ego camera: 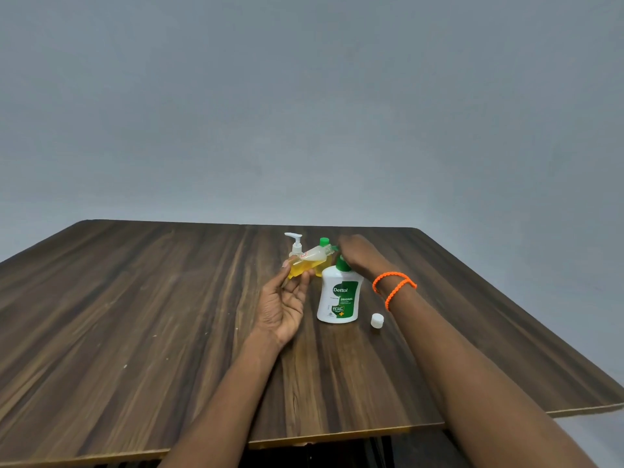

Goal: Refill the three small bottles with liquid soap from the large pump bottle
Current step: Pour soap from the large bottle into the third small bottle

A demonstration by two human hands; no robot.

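A: Where was the small bottle (pixel 309 261) being filled?

B: In the person's left hand (pixel 283 304), tilted nearly flat above the counter (pixel 135 315), its open neck touching or just beside the green nozzle of the Dettol pump bottle (pixel 339 295). The left fingers (pixel 305 275) were curled around its lower end, palm up. Its white cap (pixel 377 320) lay on the counter just right of the pump bottle.

A: And the right hand (pixel 359 256)?

B: It lay palm down over the pump head, forearm reaching in from the right with an orange beaded bracelet (pixel 393 287) at the wrist. Its fingers were draped over the pump; how firmly they closed could not be told.

A: How would that small bottle handle?

B: Probably light, thin-walled and squeezable, with yellow soap already pooled inside. Any soap on the outside would make it slippery, so a gentle hold around the body seemed wisest.

A: The others?

B: A small white-pump bottle (pixel 296 246) and a green-capped bottle (pixel 323 246) stood close behind.
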